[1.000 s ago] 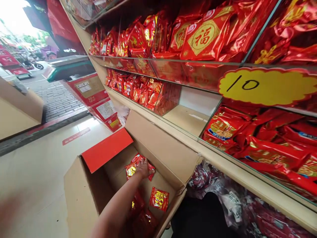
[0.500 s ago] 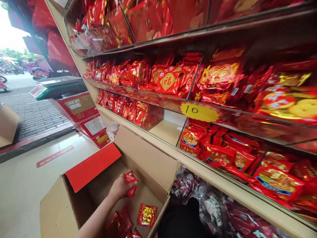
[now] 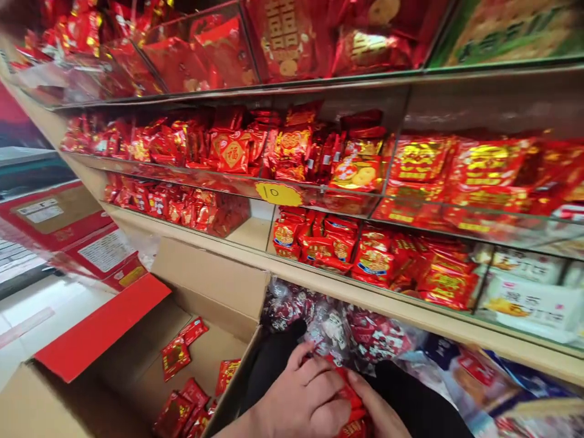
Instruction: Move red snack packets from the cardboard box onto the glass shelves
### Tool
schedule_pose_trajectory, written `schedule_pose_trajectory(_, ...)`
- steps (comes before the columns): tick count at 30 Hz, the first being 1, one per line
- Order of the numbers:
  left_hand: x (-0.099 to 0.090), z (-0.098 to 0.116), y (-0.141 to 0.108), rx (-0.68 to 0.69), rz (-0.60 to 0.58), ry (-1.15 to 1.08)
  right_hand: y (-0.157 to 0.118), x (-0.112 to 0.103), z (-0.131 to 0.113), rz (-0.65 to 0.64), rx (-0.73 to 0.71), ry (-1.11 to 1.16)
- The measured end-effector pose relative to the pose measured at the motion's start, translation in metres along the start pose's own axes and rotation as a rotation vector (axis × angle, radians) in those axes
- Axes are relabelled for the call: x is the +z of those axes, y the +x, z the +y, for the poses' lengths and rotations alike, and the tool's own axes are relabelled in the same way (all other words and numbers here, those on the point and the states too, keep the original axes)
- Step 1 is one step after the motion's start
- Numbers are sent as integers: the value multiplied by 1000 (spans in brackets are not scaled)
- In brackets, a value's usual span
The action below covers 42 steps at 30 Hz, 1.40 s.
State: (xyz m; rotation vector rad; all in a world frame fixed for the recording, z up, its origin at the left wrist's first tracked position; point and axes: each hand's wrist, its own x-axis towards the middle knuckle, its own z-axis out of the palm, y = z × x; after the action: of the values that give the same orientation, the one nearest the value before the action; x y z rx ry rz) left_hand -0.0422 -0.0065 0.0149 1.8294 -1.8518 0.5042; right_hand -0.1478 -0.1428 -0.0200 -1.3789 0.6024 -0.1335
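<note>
My left hand [image 3: 308, 389] curls over several red snack packets [image 3: 347, 383] above my lap. From the other side, my right hand [image 3: 376, 406] presses against the same packets; most of its fingers are out of sight. Left of my knee stands an open cardboard box [image 3: 219, 255] with a red flap. On its bottom lie loose red packets, among them a gold-printed packet [image 3: 176, 358], a smaller packet [image 3: 194, 329] touching it, and a pile [image 3: 176, 415] nearer me.
Shelves of red packets rise in front, with a yellow price tag [image 3: 279, 194] marked 10. The lower shelf has a bare compartment [image 3: 255, 233]. Under it lie clear bags [image 3: 335, 328] of wrapped goods. Red cartons [image 3: 107, 249] stand at the left.
My left hand has left the box and moved right to my lap. Two packets now lie near the box's far side. My right hand has come into view, and the camera has turned right.
</note>
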Motion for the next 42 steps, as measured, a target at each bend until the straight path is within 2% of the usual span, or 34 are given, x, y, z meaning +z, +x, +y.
schedule_pose_trajectory(2,8,5,1,-101,-12,-162,-2,-8,-5,60,79,286)
schedule_pose_trajectory(4,15,11,4,-415,85,-488,-6,-10,-10,157,45,418)
schedule_pose_trajectory(6,19,19,12,-824,188,-980,-13,-9,-16,249,-57,342)
schedule_pose_trajectory(7,20,22,17,-988,201,-1213,-16,-7,-18,275,-106,267)
schedule_pose_trajectory(9,19,26,27,-1132,204,-1522,-20,-4,-22,283,-193,122)
schedule_pose_trajectory(12,14,27,34,-1110,233,-1548,-19,-10,-23,274,-324,-62)
schedule_pose_trajectory(14,13,26,33,-1054,222,-1515,-15,-18,-22,270,-349,-138)
schedule_pose_trajectory(17,13,26,32,-1052,197,-1426,-11,-28,-22,262,-266,-130)
schedule_pose_trajectory(21,16,26,34,-1094,156,-1199,-10,-27,-24,197,-214,-71)
schedule_pose_trajectory(23,16,25,37,-1128,143,-1178,-9,-24,-26,166,-191,9)
schedule_pose_trajectory(29,13,24,44,-1184,176,-1121,-2,-19,-25,123,-93,441)
schedule_pose_trajectory(32,17,23,45,-1239,205,-1209,-1,-17,-22,202,-119,502)
schedule_pose_trajectory(35,25,22,45,-1314,285,-1325,-1,-12,-23,277,-117,603)
schedule_pose_trajectory(39,36,19,42,-1336,353,-1378,-3,-6,-33,243,-47,757)
schedule_pose_trajectory(42,41,17,39,-1342,370,-1290,-4,-7,-39,216,-10,780)
